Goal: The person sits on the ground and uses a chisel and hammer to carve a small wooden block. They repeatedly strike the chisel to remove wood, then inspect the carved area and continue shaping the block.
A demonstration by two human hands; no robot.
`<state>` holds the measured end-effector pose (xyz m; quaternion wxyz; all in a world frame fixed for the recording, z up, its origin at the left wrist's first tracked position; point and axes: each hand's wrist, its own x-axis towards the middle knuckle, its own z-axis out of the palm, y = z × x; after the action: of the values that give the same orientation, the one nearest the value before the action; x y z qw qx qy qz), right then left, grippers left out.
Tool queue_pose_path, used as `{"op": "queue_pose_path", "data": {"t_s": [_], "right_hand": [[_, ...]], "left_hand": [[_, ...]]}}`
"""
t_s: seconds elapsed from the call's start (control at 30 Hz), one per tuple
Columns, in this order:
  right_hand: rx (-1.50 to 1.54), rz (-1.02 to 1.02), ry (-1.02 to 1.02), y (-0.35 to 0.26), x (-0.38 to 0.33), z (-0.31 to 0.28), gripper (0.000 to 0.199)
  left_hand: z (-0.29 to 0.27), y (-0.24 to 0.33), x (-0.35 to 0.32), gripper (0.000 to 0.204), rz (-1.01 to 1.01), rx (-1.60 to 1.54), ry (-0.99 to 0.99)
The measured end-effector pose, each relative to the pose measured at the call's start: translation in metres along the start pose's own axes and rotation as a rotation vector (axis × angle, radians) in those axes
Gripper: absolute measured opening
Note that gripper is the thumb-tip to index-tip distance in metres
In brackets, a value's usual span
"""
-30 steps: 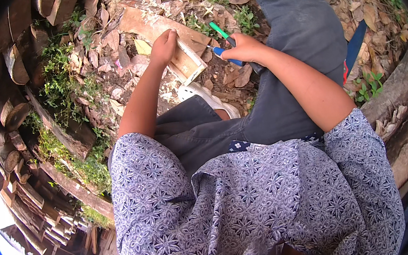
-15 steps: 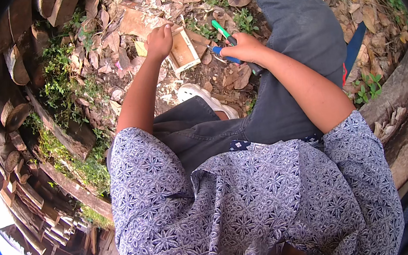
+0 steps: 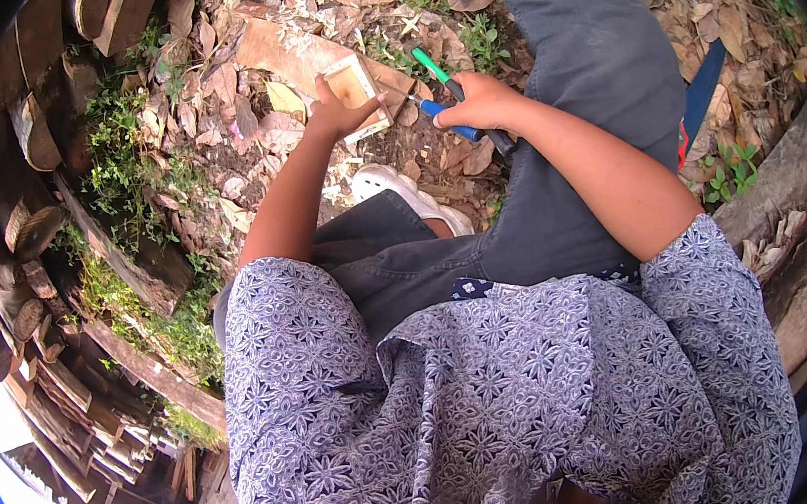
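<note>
A small open-topped box of pale wood [image 3: 366, 77] sits on a flat wooden board [image 3: 271, 50] on the leaf-covered ground. My left hand [image 3: 340, 118] is at the box's near end, thumb and a finger spread apart over its edges; whether it presses on the wood I cannot tell. To the right, my right hand [image 3: 486, 103] is closed around a blue-handled tool [image 3: 448, 117] with a thin metal shaft pointing toward the box. A green-and-black handle [image 3: 430, 66] runs beside it, under the same hand. Its far part is hidden by the fingers.
Stacked split logs [image 3: 32, 225] fill the left side. My bent leg in dark trousers [image 3: 591, 61] lies at the right, with a blue flat blade-like thing [image 3: 704, 93] beyond it. A white clog [image 3: 386, 184] is close below the box. A log [image 3: 782, 169] lies at far right.
My left hand has lowered from the box's left side to its near end, and its fingers have spread. My right hand keeps its hold, with the blue-handled tool shifted slightly.
</note>
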<state>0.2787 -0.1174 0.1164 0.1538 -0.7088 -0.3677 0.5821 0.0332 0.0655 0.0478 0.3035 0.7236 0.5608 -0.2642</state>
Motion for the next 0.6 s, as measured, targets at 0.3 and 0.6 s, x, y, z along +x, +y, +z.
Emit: {"op": "queue_pose_path", "data": {"t_s": [0.3, 0.6], "right_hand": [[0.159, 0.029, -0.013, 0.001, -0.006, -0.004, 0.055], [0.494, 0.054, -0.110, -0.010, -0.007, -0.005, 0.039]], "left_hand": [[-0.025, 0.029, -0.035, 0.137, 0.064, -0.304, -0.132], [-0.161, 0.036, -0.138, 0.115, 0.309, -0.182, -0.075]]}}
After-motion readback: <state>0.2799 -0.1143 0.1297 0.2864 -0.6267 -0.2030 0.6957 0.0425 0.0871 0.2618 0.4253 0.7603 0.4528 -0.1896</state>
